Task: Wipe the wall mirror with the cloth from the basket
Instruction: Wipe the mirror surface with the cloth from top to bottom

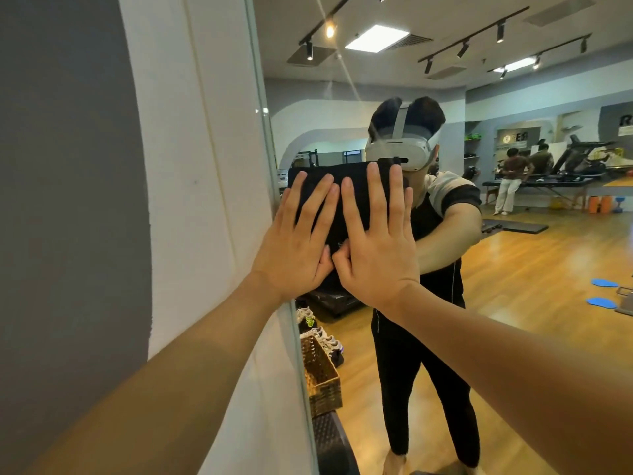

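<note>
**Two flat hands press a dark cloth against a wall mirror**

At far left is a grey wall [61,200], then a white padded panel [191,166] running up to the mirror's edge. The wall mirror [513,269] fills the rest of the view, reflecting a gym with a wooden floor.

The left hand [298,238] reaches up from the lower left, fingers straight and slightly spread, palm flat on a black cloth [346,186]. The cloth lies spread against the glass just beside the mirror's left edge, at head height. The right hand [376,241] lies just beside the left, also flat with fingers straight, pressing the cloth's right part; the two thumbs meet low between the hands. Neither hand curls around the cloth.

Below the hands, in the reflection, a woven basket [322,378] sits by the mirror's lower edge, with pairs of shoes [318,330] behind it. To the right stands the person's reflection [428,337], wearing a white headset [397,152] and dark clothes.
</note>
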